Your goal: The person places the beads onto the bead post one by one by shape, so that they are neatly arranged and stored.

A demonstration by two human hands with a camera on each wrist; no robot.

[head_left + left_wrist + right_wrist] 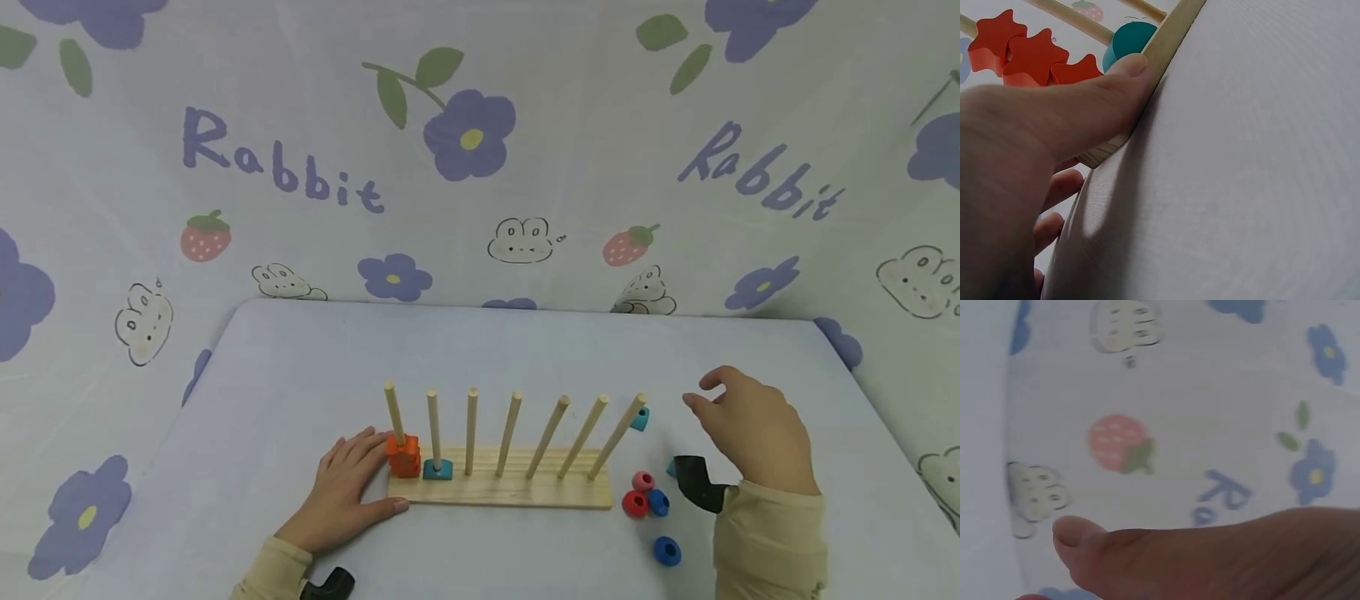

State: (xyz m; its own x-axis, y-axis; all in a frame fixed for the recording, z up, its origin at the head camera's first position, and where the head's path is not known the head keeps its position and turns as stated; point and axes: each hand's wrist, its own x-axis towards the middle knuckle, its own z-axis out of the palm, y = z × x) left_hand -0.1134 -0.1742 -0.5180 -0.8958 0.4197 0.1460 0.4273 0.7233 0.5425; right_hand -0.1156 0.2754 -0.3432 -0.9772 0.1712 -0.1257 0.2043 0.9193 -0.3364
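A wooden pegboard (517, 493) with a row of upright pegs stands on the table. Orange-red stars (403, 457) are stacked on its leftmost peg, and one teal piece (438, 470) with a rounded side sits low on the second. My left hand (341, 492) rests at the board's left end, fingers fairly straight along that side. Its thumb (1094, 106) presses on the front edge of the wood. My right hand (761, 429) is raised over the table's right side, thumb and forefinger apart, with nothing seen between them.
Right of the board lie a pink bead (642, 481), a red bead (635, 503) and a blue bead (658, 502) in a cluster. Another blue bead (667, 551) lies nearer me. A teal block (640, 418) lies behind the last peg. Printed cloth (562, 133) hangs behind the table.
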